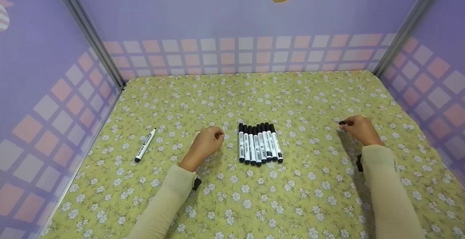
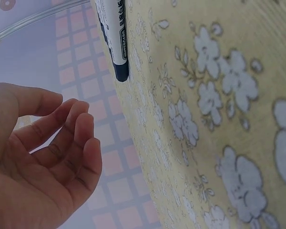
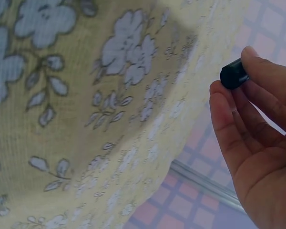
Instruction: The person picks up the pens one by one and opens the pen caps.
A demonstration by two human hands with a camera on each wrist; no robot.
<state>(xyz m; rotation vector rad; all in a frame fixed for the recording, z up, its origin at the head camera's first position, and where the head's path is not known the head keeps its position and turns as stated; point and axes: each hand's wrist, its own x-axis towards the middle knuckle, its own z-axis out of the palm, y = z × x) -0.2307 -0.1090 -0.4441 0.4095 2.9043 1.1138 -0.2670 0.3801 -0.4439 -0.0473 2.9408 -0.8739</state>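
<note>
My right hand (image 1: 359,128) pinches a small black marker cap (image 3: 234,75) between thumb and fingertips, over the right part of the table. The left hand (image 1: 207,141) holds nothing; its fingers hang loosely curled (image 2: 52,148) left of a row of markers. These several white markers (image 1: 258,146) lie side by side, black caps pointing away from me. Farther left lies one uncapped marker (image 1: 144,146), its dark tip bare and pointing away. In the left wrist view, the black end of a white marker (image 2: 118,52) shows above the fingers.
A yellow floral cloth (image 1: 305,195) covers the table. Purple walls with a pink and white check (image 1: 247,53) enclose its back and both sides, with metal poles (image 1: 403,28) in the back corners.
</note>
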